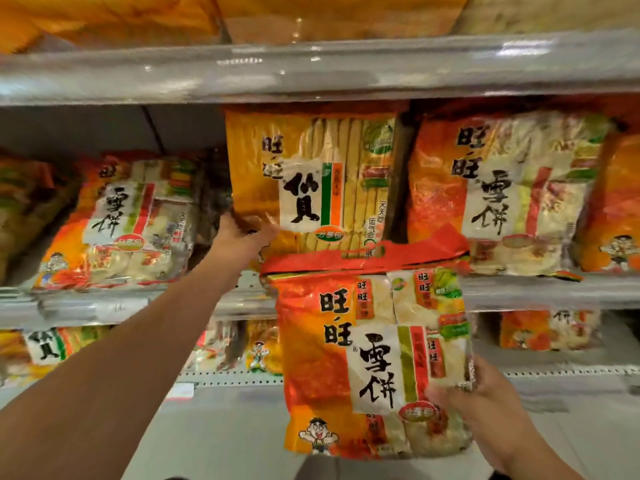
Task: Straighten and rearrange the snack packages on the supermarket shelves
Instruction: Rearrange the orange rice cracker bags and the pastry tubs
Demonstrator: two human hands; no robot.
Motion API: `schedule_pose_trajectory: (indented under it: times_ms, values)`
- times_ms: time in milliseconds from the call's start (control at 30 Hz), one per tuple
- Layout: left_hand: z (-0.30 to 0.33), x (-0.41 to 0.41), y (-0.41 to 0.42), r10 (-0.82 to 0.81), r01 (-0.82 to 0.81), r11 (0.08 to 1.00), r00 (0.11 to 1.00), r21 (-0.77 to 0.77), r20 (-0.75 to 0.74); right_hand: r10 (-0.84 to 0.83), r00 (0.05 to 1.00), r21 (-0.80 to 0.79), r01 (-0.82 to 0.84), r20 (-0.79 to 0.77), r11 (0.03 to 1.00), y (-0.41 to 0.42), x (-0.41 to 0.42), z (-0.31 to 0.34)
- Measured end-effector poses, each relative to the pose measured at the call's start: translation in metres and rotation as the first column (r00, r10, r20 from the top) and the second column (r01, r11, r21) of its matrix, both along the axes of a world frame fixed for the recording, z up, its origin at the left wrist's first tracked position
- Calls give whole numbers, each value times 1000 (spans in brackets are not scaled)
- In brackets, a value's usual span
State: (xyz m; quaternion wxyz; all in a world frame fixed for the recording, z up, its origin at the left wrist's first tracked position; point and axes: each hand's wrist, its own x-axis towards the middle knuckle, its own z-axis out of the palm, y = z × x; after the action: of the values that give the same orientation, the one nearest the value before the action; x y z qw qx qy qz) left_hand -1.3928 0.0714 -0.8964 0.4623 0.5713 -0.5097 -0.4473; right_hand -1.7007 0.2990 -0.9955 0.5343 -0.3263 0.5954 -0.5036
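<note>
overhead, shelf lip above orange bag

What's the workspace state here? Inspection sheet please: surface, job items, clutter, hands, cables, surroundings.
Surface: middle shelf, metal, with a clear front strip.
Job's things: yellow pack upright on the middle shelf; red pack held in front of the shelf, off it; shelved red packs at left leaning, at right upright.
Clutter: nothing seen.
Grippers: left hand grips the yellow pack's lower left corner; right hand grips the red pack's lower right edge.
Cables: nothing seen.
Surroundings: top shelf with orange bags above; lower shelf with more packs.
</note>
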Motion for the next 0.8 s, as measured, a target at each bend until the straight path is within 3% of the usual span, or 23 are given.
schedule_pose_trajectory:
  times_ms: [267,533,800]
  values:
    - [-6,7,1,70,-70,997,997,-10,-33,47,992,-80,-38,114,996,-7,0,23]
    - [13,28,33,86,-94,992,992,-86,-91,32,997,-122,-23,77,992,-24,5,40]
    - [33,57,69,117,-122,992,987,-43,-115,74,993,-126,-62,92,990,-55,-6,75]
